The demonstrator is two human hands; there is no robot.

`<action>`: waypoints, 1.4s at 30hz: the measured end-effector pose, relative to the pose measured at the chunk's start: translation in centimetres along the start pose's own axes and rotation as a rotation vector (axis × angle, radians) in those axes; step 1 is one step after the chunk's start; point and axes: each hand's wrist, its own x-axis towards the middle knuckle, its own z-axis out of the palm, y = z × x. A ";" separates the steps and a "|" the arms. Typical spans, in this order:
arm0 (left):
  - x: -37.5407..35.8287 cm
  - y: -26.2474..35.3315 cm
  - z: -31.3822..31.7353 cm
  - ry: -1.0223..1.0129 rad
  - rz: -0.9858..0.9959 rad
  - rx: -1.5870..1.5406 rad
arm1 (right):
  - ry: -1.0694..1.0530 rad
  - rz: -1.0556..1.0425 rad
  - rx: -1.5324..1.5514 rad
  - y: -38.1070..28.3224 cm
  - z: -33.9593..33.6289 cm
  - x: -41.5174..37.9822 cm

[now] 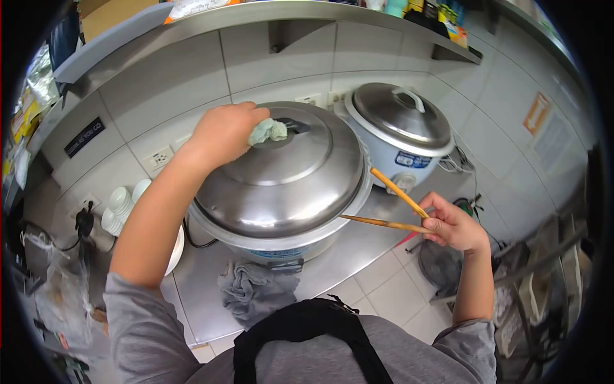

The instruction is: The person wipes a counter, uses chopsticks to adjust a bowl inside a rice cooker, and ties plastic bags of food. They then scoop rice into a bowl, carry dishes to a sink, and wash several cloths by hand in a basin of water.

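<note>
A large steel lid (281, 185) covers the big rice cooker (275, 242) in front of me. My left hand (224, 133) is closed on a pale green cloth (268, 131) at the lid's dark handle (295, 125); the hand and cloth partly hide the handle. To the right of the cooker, my right hand (455, 221) grips a pair of wooden chopsticks (398, 192). Their tips are spread apart and point left toward the cooker's rim. A crumpled grey cloth (252, 291) lies on the steel counter in front of the cooker.
A smaller lidded rice cooker (403, 137) stands behind on the right, near the tiled wall. Stacked white cups (118, 208) and a white plate (176, 253) are at the left. A steel shelf (268, 19) runs above. Cords hang at the right.
</note>
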 end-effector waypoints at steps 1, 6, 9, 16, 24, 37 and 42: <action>1.7 -0.4 1.0 -0.155 -0.078 0.100 | 0.001 0.018 -0.023 0.6 -1.3 0.4; 7.3 1.1 3.2 -0.581 -0.379 0.263 | 0.043 0.016 0.073 5.3 -6.9 2.5; 9.2 2.2 3.4 -0.749 -0.419 0.369 | 0.127 0.006 0.126 7.5 -10.5 2.5; 13.2 5.6 -0.7 -0.472 -0.325 0.190 | 0.527 -0.150 0.409 10.5 -19.1 3.7; 25.4 10.8 5.9 -0.197 0.108 0.320 | 0.709 -0.156 0.376 12.3 -17.9 3.2; 49.5 20.4 18.3 -0.584 0.303 0.405 | 0.815 0.145 -0.091 26.3 -37.0 -3.3; 51.4 20.4 18.9 -0.605 0.291 0.428 | 0.818 0.055 -0.053 28.6 -45.3 -4.8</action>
